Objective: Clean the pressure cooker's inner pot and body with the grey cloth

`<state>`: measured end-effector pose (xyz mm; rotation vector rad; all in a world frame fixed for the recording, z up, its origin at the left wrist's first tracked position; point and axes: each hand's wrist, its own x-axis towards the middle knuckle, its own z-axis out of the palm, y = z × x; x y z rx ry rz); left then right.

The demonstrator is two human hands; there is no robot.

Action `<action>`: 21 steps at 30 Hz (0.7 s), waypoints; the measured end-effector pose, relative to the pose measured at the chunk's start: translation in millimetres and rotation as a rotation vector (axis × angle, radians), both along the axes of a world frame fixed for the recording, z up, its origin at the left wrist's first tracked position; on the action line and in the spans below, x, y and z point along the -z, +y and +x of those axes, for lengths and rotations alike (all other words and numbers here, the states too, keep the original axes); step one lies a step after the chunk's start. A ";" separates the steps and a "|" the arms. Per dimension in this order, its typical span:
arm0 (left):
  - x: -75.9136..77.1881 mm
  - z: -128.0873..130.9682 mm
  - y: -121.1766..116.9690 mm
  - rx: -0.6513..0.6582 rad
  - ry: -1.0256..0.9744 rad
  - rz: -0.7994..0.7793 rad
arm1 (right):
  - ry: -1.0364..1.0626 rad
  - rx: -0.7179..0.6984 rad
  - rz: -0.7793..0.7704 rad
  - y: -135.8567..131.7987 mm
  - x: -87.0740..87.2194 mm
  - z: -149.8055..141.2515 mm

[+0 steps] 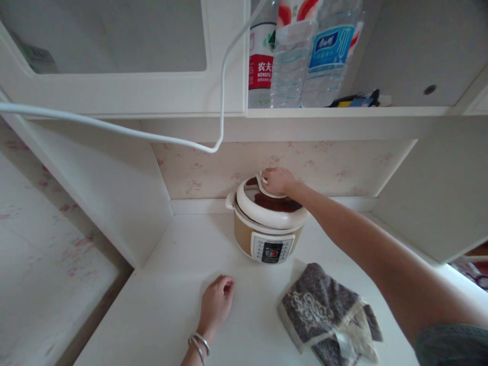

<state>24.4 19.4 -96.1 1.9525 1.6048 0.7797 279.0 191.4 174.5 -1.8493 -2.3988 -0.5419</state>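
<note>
An electric pressure cooker [244,231] with a gold body and a front control panel [271,249] stands at the back of the white counter. My right hand [277,181] is closed around the handle on its white and dark-red lid [251,206]. The lid sits askew over the pot, with a gap along the front left rim; whether it touches the rim all round I cannot tell. In front of the cooker, my left hand [218,300] is curled into a loose fist at the counter, apart from the cooker, with nothing visible in it.
A folded grey-brown towel [316,310] lies on the counter [152,315] at the front right. Overhead, a shelf [404,112] holds several plastic bottles [292,66]. A white cable [152,134] hangs across the upper left. Side panels [110,168] flank the counter.
</note>
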 end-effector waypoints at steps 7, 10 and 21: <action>2.2 1.2 -0.9 -0.013 -0.008 -0.004 | 0.030 0.031 -0.015 4.3 0.6 -6.8; 2.7 1.4 0.9 -0.029 -0.087 -0.061 | 0.066 0.059 -0.023 3.6 0.4 -10.9; -153.7 -0.5 137.2 -0.232 -0.329 0.032 | 0.103 0.079 -0.002 -4.8 -1.0 -14.9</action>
